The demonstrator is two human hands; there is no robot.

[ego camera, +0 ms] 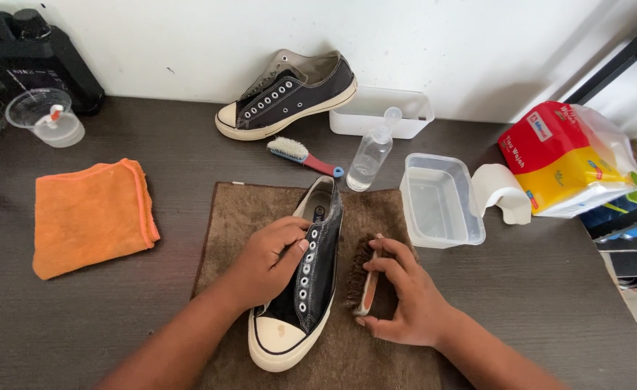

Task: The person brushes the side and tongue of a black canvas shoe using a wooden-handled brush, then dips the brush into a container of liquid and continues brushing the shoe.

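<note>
Two clear plastic tubs on the desk: the one at 3 o'clock of the mat [442, 200] looks like it has nothing but maybe water in it, can't really tell, and the one at 12 [382, 113] shows nothing inside. Spray bottle [371, 155] at 12 holds clear liquid. Two black sneakers: one on the brown mat [239, 217], one by the wall [288, 94]. Two brushes too. Left hand [269, 260] is clamped around the mat sneaker [311, 282], dead center; right hand [405, 296] is wrapped around the wooden brush [365, 283] at its 3 o'clock side.
</note>
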